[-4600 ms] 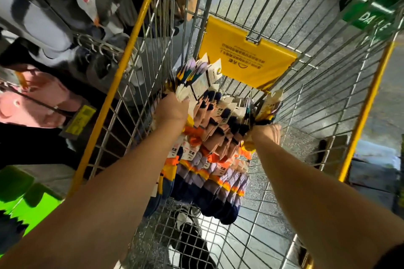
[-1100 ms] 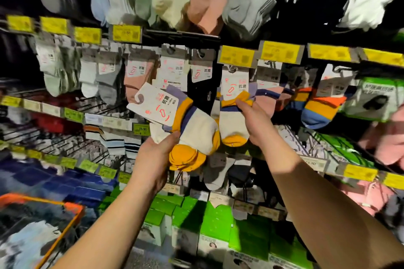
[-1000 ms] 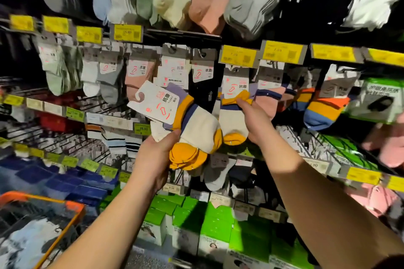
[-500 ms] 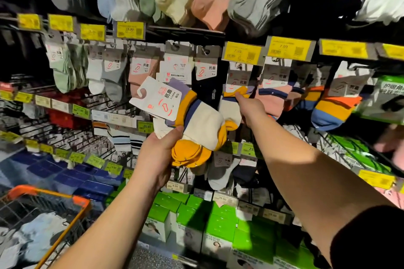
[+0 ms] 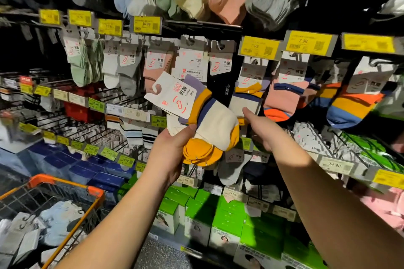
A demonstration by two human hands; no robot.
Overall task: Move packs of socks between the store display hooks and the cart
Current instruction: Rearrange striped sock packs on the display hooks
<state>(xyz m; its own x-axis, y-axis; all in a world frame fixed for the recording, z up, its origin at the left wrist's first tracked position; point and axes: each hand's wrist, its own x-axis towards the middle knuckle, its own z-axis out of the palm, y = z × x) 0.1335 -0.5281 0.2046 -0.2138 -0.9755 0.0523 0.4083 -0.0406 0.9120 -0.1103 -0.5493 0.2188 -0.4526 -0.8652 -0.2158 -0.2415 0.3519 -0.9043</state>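
Socks fill the cart (image 5: 65, 188) at the far left, pale packs lying in a heap inside its orange rim. We cannot count them.

Next comes our left hand (image 5: 172, 155). Its fingers curl round a bunch of packs (image 5: 205, 129), white and yellow with a bit of purple. We count one white card on top, but how many packs are in the bunch we cannot tell. The bunch is in the air, right in front of the hooks, not hanging yet.

Then our right hand (image 5: 260, 129). It holds nothing. Its fingers are loose and it reaches toward one hung pack (image 5: 247, 96) of the same colours, just under a yellow tag (image 5: 260, 48). We see three yellow tags in that row on the right side.

What could go wrong? The bunch is thick and we grip it by the toe end, so a pack could slip out and fall. The card hole could also miss the hook, because the hook hides behind the hung pack. We could bump that pack off, too.
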